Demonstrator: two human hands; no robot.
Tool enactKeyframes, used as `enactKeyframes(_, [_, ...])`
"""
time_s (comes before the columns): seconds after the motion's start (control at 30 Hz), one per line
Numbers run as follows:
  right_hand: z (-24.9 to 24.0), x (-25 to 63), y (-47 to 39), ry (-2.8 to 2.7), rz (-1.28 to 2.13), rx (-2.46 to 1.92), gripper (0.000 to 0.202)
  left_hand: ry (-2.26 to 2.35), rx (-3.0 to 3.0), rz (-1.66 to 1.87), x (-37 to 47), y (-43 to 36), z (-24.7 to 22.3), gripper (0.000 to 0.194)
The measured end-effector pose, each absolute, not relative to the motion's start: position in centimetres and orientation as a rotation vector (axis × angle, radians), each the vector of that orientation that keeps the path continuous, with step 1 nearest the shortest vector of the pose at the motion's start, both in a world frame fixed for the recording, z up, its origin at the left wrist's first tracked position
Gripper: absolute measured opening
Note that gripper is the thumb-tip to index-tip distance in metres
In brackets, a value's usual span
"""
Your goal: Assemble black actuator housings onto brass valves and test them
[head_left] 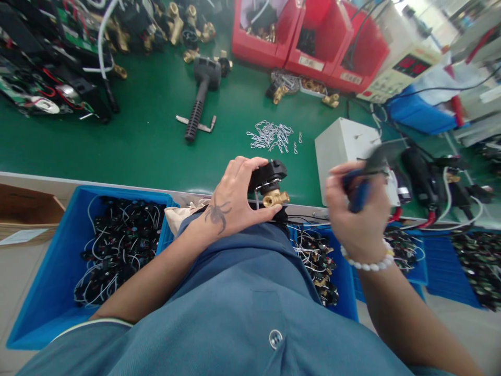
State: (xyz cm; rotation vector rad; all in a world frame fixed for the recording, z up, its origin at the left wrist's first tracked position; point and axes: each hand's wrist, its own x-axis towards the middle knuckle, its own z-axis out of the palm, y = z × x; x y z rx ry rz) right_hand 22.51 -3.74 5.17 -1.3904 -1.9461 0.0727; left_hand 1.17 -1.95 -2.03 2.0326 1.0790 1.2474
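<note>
My left hand (230, 201) grips a small brass valve with a black plastic housing (274, 180) at the front edge of the green bench. The fingers lie over the housing's left side and the thumb reaches under the brass end. To the right, my right hand (362, 222) is closed round a blue-handled tool (359, 196), smeared by motion, so its exact kind does not show. A dark, flat part of it points up and right. Beyond the valve lies a pile of metal hairpin clips (272, 137), with a couple lying apart.
A black mallet (207, 75) lies at the back. Red bins (262, 52) stand behind the clips, and a white box (329, 151) is by my right hand. Blue crates (43, 282) of wired parts sit below the edge. Circuit-board assemblies (50, 68) crowd the left.
</note>
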Motion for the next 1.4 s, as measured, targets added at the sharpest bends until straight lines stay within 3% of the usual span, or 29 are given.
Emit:
enactKeyframes(0.1, [5.6,23.0,-4.1,-2.379,0.102,-1.468,0.016,1.060,2.032,1.304,1.3,-1.9,-2.2,0.056])
enactKeyframes(0.3, [6.5,22.9,-3.9,-1.682,-0.129,-1.358,0.011,1.077,2.042,1.275,1.2,-1.8,-2.1,0.042])
enactKeyframes(0.5, [6.1,23.3,-3.8,-2.345,0.055,-1.553,0.012,1.096,1.986,1.243,1.1,-1.8,-1.9,0.038])
enactKeyframes(0.7, [5.4,22.5,-3.7,-1.647,-0.145,-1.444,0.012,1.105,1.893,1.235,0.9,-1.8,-1.6,0.036])
enactKeyframes(0.87, [4.6,22.7,-3.5,-2.246,0.176,-1.569,0.010,1.119,1.884,1.237,0.9,-1.9,-1.7,0.036])
enactKeyframes(1.07, [5.3,22.3,-3.5,-1.628,-0.087,-1.449,0.009,1.105,1.850,1.223,0.9,-1.9,-1.6,0.034])
enactKeyframes(1.27, [4.7,22.7,-3.3,-2.260,0.161,-1.568,0.009,1.122,1.880,1.229,0.8,-1.9,-1.5,0.034])
enactKeyframes(1.4, [5.2,22.7,-3.3,-1.700,-0.143,-1.447,0.012,1.111,1.868,1.225,0.9,-1.8,-1.5,0.034])
